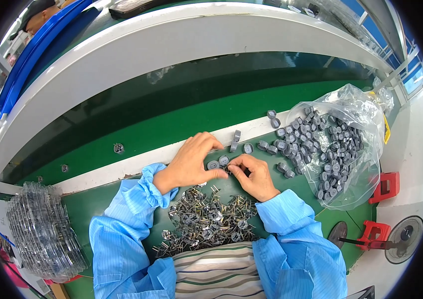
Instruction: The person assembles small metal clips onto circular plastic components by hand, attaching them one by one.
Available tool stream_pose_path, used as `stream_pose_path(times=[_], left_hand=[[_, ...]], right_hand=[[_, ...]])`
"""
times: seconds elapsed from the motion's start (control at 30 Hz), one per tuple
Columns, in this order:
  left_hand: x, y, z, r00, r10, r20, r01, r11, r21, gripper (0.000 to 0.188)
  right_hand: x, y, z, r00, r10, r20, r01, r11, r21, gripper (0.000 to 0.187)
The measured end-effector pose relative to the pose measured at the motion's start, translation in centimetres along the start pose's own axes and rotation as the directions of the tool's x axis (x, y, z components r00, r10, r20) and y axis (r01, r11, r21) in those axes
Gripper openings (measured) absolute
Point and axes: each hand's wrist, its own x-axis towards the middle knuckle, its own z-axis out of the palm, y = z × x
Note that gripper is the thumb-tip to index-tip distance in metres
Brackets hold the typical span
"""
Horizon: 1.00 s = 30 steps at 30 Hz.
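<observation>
I work with my left hand [191,158] and right hand [255,178] close together, just beyond the heap of pronged metal parts [209,219] that lies on the green desk [89,204]. My left hand is open and curved, thumb well apart from the fingers, and two grey caps [213,164] sit in the gap between my two hands, beyond the heap. My right thumb and forefinger come together at a small dark part [228,170] beside the caps; it is too small and too covered for me to tell whether they grip it. The tip of my left thumb is near it.

Farther beyond the heap runs a white strip [107,172], with a pair of grey pieces [236,140] at its near edge. To the right of the heap and beyond it, a clear plastic bag [363,102] lies with its mouth toward me, and many more grey caps [341,144] fill it and spill out toward my right hand. Well to the left of the heap stands a stack of clear plastic trays [44,229]. On the near side of the heap is my striped garment [216,271], between my blue sleeves [124,214].
</observation>
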Motion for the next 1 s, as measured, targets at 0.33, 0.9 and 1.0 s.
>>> stream_pose_path(times=[0.33,0.9,1.0], left_hand=[[-0.5,-1.5,1.0,0.99,0.094,0.107,-0.1,0.994,0.046,0.036],[-0.7,-0.9,1.6,0.996,0.032,0.079,-0.036,0.998,0.052,0.036],[-0.6,-0.9,1.6,0.996,0.026,0.081,-0.03,0.998,0.053,0.036]], right_hand=[[1.4,0.6,0.6,0.988,-0.114,-0.104,0.109,0.993,-0.048,0.011],[1.3,-0.8,1.3,0.946,-0.315,-0.077,0.276,0.906,-0.32,0.019],[1.4,-0.8,1.6,0.935,-0.349,-0.065,0.304,0.882,-0.359,0.019]])
